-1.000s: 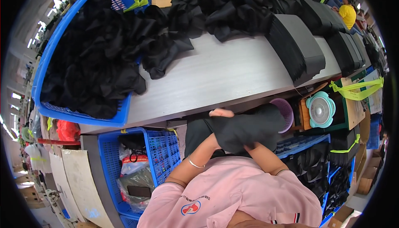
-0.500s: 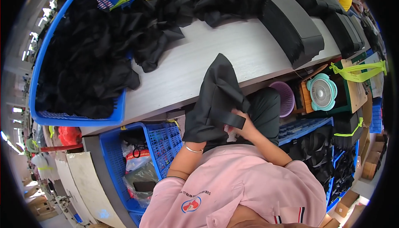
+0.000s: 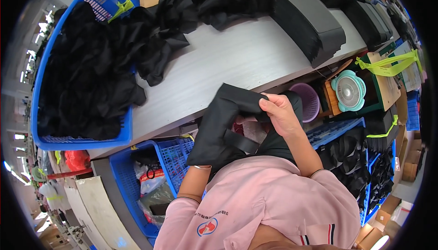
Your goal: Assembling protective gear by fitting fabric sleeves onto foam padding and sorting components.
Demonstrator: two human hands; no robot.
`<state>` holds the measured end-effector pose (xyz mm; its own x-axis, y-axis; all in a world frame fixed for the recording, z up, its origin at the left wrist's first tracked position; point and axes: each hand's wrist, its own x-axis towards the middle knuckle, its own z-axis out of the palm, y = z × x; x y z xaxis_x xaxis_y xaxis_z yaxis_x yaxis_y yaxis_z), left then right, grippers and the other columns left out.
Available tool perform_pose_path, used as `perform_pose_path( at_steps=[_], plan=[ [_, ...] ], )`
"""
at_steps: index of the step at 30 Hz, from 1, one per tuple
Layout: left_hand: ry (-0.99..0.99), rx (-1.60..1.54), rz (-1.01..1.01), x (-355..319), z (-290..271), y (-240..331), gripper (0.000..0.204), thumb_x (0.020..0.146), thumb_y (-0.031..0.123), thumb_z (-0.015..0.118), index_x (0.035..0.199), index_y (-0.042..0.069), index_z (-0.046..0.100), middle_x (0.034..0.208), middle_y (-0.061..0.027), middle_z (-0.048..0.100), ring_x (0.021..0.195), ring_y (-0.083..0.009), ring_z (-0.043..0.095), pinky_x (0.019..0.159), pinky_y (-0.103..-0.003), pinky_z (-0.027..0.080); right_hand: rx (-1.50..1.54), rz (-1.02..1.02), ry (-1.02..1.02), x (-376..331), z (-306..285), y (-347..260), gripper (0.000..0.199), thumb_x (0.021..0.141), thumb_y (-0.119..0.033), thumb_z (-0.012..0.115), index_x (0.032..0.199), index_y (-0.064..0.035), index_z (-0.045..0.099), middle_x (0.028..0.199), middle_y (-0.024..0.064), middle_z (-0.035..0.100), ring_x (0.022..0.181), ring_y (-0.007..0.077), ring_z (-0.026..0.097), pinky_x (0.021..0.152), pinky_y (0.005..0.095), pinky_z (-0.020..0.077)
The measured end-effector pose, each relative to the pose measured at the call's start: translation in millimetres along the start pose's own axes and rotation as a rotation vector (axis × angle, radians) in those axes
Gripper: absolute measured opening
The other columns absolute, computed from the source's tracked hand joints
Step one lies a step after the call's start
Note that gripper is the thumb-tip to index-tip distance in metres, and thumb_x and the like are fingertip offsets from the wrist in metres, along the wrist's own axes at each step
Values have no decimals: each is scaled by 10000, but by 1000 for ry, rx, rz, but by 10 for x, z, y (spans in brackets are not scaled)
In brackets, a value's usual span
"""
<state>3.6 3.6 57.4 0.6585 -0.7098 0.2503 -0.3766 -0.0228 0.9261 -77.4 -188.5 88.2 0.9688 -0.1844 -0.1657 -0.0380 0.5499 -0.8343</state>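
Observation:
A black cloth bag (image 3: 205, 133) with a strap-like band (image 3: 241, 141) is draped over my left forearm (image 3: 194, 181) just past the bracelet, above my lap. My left hand is hidden inside or under the cloth, so its fingers do not show. With thumb and fingers pinched, my right hand (image 3: 282, 113) grips the upper right edge of the bag. Its top is folded over and stretched toward that hand, near the table's front edge.
A grey-white table (image 3: 219, 60) stretches ahead. On it are a blue crate (image 3: 39, 113) heaped with black cloth (image 3: 86, 76) and a stack of black pieces (image 3: 310, 22). Beneath stand a purple basket (image 3: 306, 101), a turquoise fan (image 3: 349, 90) and blue crates (image 3: 175, 163).
My right hand has moved up from the strap area to the bag's upper edge. The bag's peak has dropped and folded over to the right. The whole view has shifted slightly.

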Motion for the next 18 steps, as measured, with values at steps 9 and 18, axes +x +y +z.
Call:
perform_pose_path(
  at_steps=[9,18],
  plan=[
    [-33,107,0,262,482,-146,384,947,121,568,1310,-3,553,1211,-180,610,1083,-271,590,967,-356,459,-91,12,121,549,-261,-156,344,1003,-302,596,1089,17,688,993,70,700,896,118,632,843,261,499],
    [-45,246,11,44,413,-228,376,947,124,556,1300,-6,558,1214,-189,610,1075,-284,592,954,-361,465,-1299,-886,270,161,-53,46,709,745,-85,784,1382,-20,479,1246,163,593,1124,339,599,1012,423,456]
  ],
)
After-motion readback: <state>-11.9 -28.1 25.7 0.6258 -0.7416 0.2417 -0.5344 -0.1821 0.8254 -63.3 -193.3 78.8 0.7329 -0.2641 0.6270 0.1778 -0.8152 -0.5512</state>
